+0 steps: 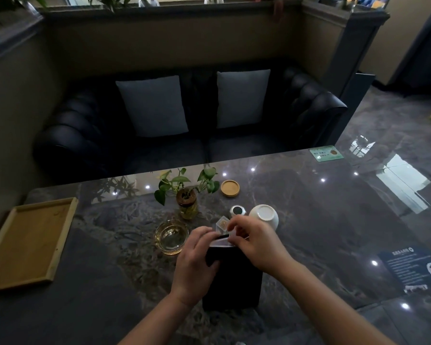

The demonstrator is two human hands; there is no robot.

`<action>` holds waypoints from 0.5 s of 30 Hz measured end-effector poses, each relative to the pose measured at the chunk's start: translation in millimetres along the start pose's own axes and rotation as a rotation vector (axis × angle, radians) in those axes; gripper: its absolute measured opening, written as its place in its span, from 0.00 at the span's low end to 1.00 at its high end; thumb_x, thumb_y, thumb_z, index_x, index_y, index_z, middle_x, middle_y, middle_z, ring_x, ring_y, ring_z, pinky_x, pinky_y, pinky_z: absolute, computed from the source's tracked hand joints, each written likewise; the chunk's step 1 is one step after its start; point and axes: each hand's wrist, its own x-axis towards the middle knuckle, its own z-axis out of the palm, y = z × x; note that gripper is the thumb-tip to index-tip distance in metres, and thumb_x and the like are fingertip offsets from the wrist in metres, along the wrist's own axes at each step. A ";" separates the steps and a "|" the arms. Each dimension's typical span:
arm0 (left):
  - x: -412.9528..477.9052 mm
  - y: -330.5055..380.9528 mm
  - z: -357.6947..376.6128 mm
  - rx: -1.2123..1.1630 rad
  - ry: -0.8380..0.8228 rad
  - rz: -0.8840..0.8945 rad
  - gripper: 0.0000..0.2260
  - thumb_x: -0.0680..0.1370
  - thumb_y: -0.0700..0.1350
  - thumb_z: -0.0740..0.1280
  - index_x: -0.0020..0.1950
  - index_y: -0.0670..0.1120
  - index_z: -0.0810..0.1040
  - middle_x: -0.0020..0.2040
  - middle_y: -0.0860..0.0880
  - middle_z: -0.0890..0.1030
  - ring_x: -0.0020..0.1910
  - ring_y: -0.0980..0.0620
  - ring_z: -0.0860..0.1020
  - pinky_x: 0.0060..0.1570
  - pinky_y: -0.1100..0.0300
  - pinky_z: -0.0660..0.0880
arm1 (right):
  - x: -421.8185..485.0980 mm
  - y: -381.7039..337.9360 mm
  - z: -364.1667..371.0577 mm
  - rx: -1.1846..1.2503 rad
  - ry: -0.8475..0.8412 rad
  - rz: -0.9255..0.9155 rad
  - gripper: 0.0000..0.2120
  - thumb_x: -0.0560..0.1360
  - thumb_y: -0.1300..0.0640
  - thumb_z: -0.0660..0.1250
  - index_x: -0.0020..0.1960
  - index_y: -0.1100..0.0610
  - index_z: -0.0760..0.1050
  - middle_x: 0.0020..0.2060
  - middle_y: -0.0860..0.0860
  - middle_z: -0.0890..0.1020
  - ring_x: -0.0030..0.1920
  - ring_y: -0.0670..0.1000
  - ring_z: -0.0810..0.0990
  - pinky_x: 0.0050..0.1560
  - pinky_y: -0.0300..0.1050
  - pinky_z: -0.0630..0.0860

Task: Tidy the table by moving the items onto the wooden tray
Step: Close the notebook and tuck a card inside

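A tall black box (234, 282) stands on the dark marble table (321, 232) right in front of me. My left hand (195, 260) grips its upper left side. My right hand (255, 244) pinches something pale at the box's top edge; what it is I cannot tell. The wooden tray (5, 267) lies bare at the table's left edge, well apart from both hands. Behind the hands stand a glass ashtray (171, 237), a small clear box (222, 224), an upturned white cup (265, 216) and a small white jar with a dark lid (237, 210).
A potted vine in a glass jar (188, 202) and a round wooden coaster (230, 188) sit further back. A green card (326, 153) lies at the far edge and a dark printed sign (418, 267) on the right. A black sofa (184, 115) stands beyond the table.
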 end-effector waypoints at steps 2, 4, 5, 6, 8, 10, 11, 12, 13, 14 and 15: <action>-2.7 0.0 0.2 -0.132 0.011 -0.259 0.30 0.66 0.43 0.78 0.67 0.49 0.74 0.58 0.53 0.78 0.57 0.56 0.77 0.55 0.60 0.75 | -0.5 -0.3 2.3 0.030 0.000 0.038 0.09 0.72 0.59 0.72 0.47 0.47 0.78 0.37 0.43 0.81 0.41 0.44 0.81 0.45 0.45 0.80; -4.1 1.5 0.0 -0.232 -0.054 -0.457 0.31 0.65 0.49 0.78 0.67 0.53 0.73 0.57 0.58 0.80 0.55 0.59 0.78 0.54 0.62 0.75 | 0.1 -1.0 2.9 0.068 -0.010 0.075 0.08 0.73 0.59 0.72 0.47 0.47 0.79 0.38 0.45 0.83 0.41 0.43 0.83 0.46 0.44 0.80; -4.6 1.8 0.6 -0.276 -0.077 -0.507 0.28 0.64 0.50 0.78 0.62 0.55 0.75 0.54 0.58 0.81 0.52 0.59 0.80 0.52 0.61 0.76 | 1.0 -1.4 2.9 0.081 -0.019 0.086 0.08 0.73 0.60 0.72 0.47 0.47 0.79 0.38 0.46 0.83 0.41 0.43 0.83 0.46 0.43 0.81; -5.0 1.9 0.9 -0.310 -0.078 -0.538 0.24 0.63 0.49 0.78 0.57 0.55 0.77 0.50 0.57 0.83 0.49 0.58 0.81 0.49 0.59 0.77 | 1.8 -1.8 2.8 0.084 -0.023 0.092 0.08 0.73 0.60 0.72 0.46 0.47 0.79 0.37 0.46 0.83 0.41 0.43 0.83 0.46 0.42 0.80; -4.3 3.7 1.5 -0.342 -0.058 -0.567 0.19 0.63 0.44 0.79 0.51 0.53 0.77 0.44 0.53 0.83 0.43 0.57 0.81 0.45 0.54 0.78 | 3.7 -2.9 1.9 0.066 -0.002 0.107 0.09 0.73 0.60 0.72 0.45 0.46 0.79 0.35 0.43 0.83 0.40 0.41 0.82 0.44 0.35 0.77; -3.5 6.3 3.6 -0.361 -0.053 -0.563 0.18 0.64 0.40 0.79 0.49 0.51 0.77 0.43 0.52 0.82 0.41 0.57 0.80 0.43 0.56 0.78 | 4.6 -4.0 0.7 0.046 0.050 0.122 0.09 0.72 0.59 0.73 0.43 0.45 0.80 0.32 0.39 0.81 0.39 0.39 0.81 0.42 0.30 0.73; -3.6 8.0 4.8 -0.373 -0.049 -0.560 0.18 0.65 0.39 0.79 0.49 0.51 0.77 0.42 0.52 0.82 0.41 0.58 0.80 0.42 0.59 0.77 | 4.8 -5.2 0.1 0.037 0.069 0.123 0.09 0.72 0.59 0.73 0.43 0.45 0.80 0.31 0.38 0.81 0.38 0.38 0.81 0.41 0.29 0.73; -3.8 9.7 5.7 -0.386 -0.040 -0.559 0.18 0.65 0.38 0.79 0.48 0.51 0.77 0.42 0.52 0.82 0.41 0.59 0.79 0.41 0.62 0.76 | 4.6 -6.7 -0.7 0.026 0.076 0.117 0.08 0.72 0.59 0.73 0.44 0.45 0.81 0.31 0.37 0.80 0.38 0.39 0.80 0.41 0.30 0.74; -3.7 11.0 6.2 -0.400 -0.026 -0.559 0.18 0.65 0.37 0.79 0.48 0.51 0.77 0.42 0.52 0.82 0.40 0.59 0.79 0.41 0.64 0.75 | 4.3 -8.2 -1.7 0.014 0.072 0.101 0.08 0.72 0.59 0.73 0.44 0.46 0.81 0.33 0.38 0.80 0.39 0.40 0.80 0.41 0.32 0.75; -3.4 12.3 5.9 -0.416 -0.011 -0.559 0.17 0.65 0.36 0.78 0.47 0.50 0.77 0.42 0.52 0.82 0.40 0.59 0.79 0.40 0.65 0.74 | 4.1 -9.6 -3.4 0.002 0.065 0.077 0.08 0.72 0.60 0.74 0.44 0.47 0.81 0.35 0.39 0.80 0.40 0.41 0.80 0.43 0.34 0.76; -2.7 13.3 4.8 -0.435 0.004 -0.557 0.17 0.65 0.36 0.78 0.47 0.50 0.78 0.41 0.51 0.82 0.40 0.58 0.80 0.40 0.66 0.74 | 4.1 -11.1 -6.1 -0.004 0.059 0.051 0.08 0.72 0.61 0.74 0.44 0.48 0.81 0.37 0.40 0.79 0.41 0.42 0.80 0.43 0.35 0.76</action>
